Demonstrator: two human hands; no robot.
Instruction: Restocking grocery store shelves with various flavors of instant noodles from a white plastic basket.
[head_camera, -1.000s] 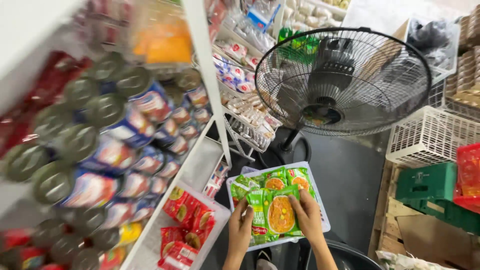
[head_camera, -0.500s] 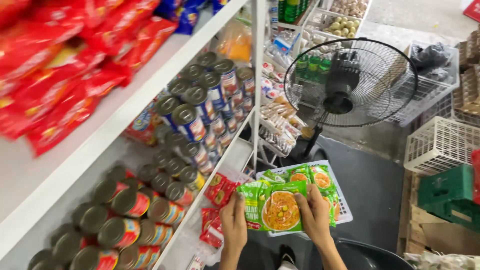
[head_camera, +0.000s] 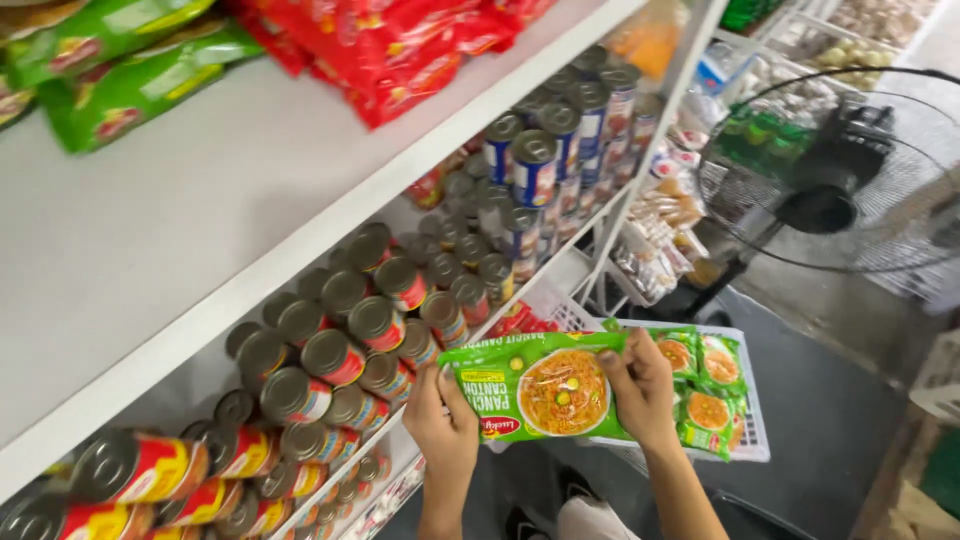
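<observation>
Beside stocked shelves (head_camera: 200, 250), both hands grip a green noodle packet (head_camera: 540, 385).

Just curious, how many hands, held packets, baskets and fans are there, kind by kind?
Hands: 2, the left hand and the right hand
Green noodle packet, gripped by both: 1
White basket: 1
Fan: 1
Total: 5
</observation>
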